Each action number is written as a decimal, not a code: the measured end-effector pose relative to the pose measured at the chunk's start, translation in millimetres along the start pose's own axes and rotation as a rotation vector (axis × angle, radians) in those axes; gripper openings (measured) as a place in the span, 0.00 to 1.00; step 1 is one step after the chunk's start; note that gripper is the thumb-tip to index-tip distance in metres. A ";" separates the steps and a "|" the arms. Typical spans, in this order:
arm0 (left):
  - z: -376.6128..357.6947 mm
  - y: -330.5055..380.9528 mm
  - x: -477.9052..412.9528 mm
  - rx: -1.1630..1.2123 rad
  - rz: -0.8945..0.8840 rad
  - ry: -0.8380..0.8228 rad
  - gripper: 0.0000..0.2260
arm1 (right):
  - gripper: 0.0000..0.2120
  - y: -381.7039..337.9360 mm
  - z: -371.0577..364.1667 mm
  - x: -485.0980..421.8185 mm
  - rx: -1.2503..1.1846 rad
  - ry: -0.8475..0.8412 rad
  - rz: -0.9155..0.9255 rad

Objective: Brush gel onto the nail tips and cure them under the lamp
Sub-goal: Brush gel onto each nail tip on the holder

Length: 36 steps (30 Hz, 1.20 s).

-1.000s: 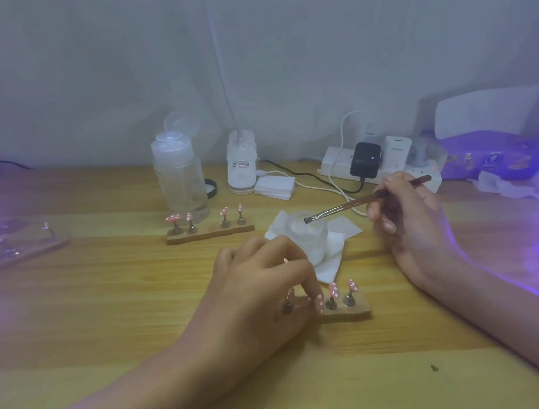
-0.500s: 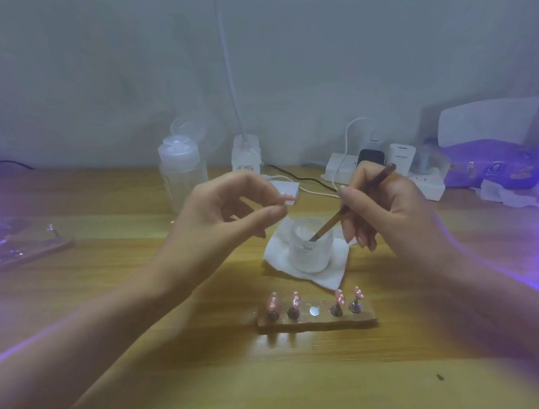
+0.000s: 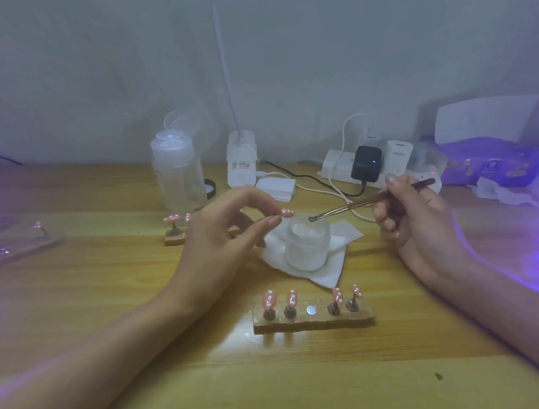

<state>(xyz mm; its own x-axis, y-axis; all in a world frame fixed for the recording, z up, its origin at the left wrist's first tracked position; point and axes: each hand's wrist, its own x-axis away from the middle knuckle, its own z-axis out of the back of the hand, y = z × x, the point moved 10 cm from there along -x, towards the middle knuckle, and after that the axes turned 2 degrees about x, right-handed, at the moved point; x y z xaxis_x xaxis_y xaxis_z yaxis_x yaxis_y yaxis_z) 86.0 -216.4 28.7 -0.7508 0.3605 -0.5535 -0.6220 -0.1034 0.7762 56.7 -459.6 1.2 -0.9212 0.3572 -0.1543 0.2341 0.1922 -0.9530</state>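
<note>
Left hand (image 3: 228,230) pinches a nail tip (image 3: 287,213), right hand (image 3: 414,215) grips the brush (image 3: 358,203) at the jar (image 3: 308,244) — brushing and curing seemingly both ahead.

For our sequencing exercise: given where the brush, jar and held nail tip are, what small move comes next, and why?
Probably swing the brush across to the nail tip pinched in the left hand and start coating it. The right hand has the bristles at the mouth of the open jar, and the tip is held up just beside it.
</note>
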 end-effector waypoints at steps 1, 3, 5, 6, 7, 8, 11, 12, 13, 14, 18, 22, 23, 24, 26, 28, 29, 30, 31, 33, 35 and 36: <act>-0.7 0.5 0.4 -0.015 -0.004 -0.008 0.03 | 0.11 3.2 0.0 0.3 -0.010 0.001 -0.019; -3.1 0.5 1.0 -0.048 -0.005 -0.031 0.02 | 0.11 7.4 0.4 0.8 -0.026 0.011 -0.047; -5.8 0.1 1.2 -0.052 0.002 -0.053 0.03 | 0.13 9.1 0.2 1.1 -0.041 0.014 -0.060; -6.5 0.8 1.2 -0.058 0.000 -0.060 0.03 | 0.13 9.2 -0.4 1.2 -0.048 0.011 -0.062; -6.9 1.6 1.3 -0.067 -0.003 -0.063 0.05 | 0.13 8.9 -1.1 1.2 -0.057 0.005 -0.061; -6.9 1.7 1.2 -0.071 -0.003 -0.063 0.05 | 0.13 8.6 -2.2 1.4 -0.066 -0.004 -0.057; -6.2 -1.3 1.6 -0.071 0.025 -0.060 0.05 | 0.13 5.4 -8.3 2.7 -0.082 -0.045 -0.033; -6.3 -1.8 1.8 -0.069 0.029 -0.061 0.05 | 0.12 4.2 -11.1 3.0 -0.076 -0.063 -0.023; -6.5 -1.9 2.1 -0.069 0.031 -0.063 0.05 | 0.10 3.0 -13.9 3.5 -0.065 -0.085 -0.011; -6.9 -1.7 2.3 -0.069 0.033 -0.066 0.05 | 0.09 2.0 -17.0 4.2 -0.052 -0.108 0.000; -8.4 0.3 2.7 -0.071 0.025 -0.077 0.06 | 0.10 0.1 -26.2 6.8 0.022 -0.184 0.036; -9.1 -0.1 2.0 -0.072 0.022 -0.084 0.05 | 0.12 0.9 -18.8 5.1 0.039 -0.122 0.042; -9.4 0.4 2.0 -0.074 0.019 -0.086 0.05 | 0.14 0.9 -15.8 4.4 0.030 -0.100 0.042; -9.7 1.2 1.9 -0.076 0.014 -0.087 0.05 | 0.15 0.4 -14.3 4.0 0.020 -0.090 0.046; -10.1 2.2 1.8 -0.078 0.006 -0.089 0.06 | 0.12 -2.3 -17.3 4.7 0.020 -0.115 0.064; -10.3 2.0 1.8 -0.078 0.006 -0.092 0.05 | 0.09 -2.5 -22.9 6.3 0.036 -0.163 0.071; -10.2 1.4 1.7 -0.076 0.008 -0.092 0.05 | 0.09 -1.6 -22.9 6.4 0.046 -0.163 0.067; -10.0 1.1 1.7 -0.075 0.010 -0.092 0.06 | 0.10 -0.7 -20.7 5.9 0.055 -0.145 0.063; -9.9 1.0 1.7 -0.076 0.011 -0.091 0.06 | 0.10 -0.2 -17.6 5.2 0.056 -0.121 0.058; -9.9 1.2 1.8 -0.080 0.011 -0.089 0.06 | 0.10 -0.7 -14.9 4.7 0.038 -0.098 0.055; -9.9 1.3 1.8 -0.083 0.009 -0.088 0.06 | 0.09 -2.6 -19.9 5.9 0.038 -0.131 0.062; -9.9 1.0 1.8 -0.082 0.010 -0.086 0.06 | 0.09 -2.6 -22.8 6.6 0.048 -0.153 0.064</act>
<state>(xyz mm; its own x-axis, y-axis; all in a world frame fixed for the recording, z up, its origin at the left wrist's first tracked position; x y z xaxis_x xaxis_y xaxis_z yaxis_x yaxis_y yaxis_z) 81.9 -225.0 25.6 -0.7375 0.4370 -0.5149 -0.6331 -0.1820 0.7524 57.1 -437.0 8.7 -0.9421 0.2237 -0.2497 0.2825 0.1286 -0.9506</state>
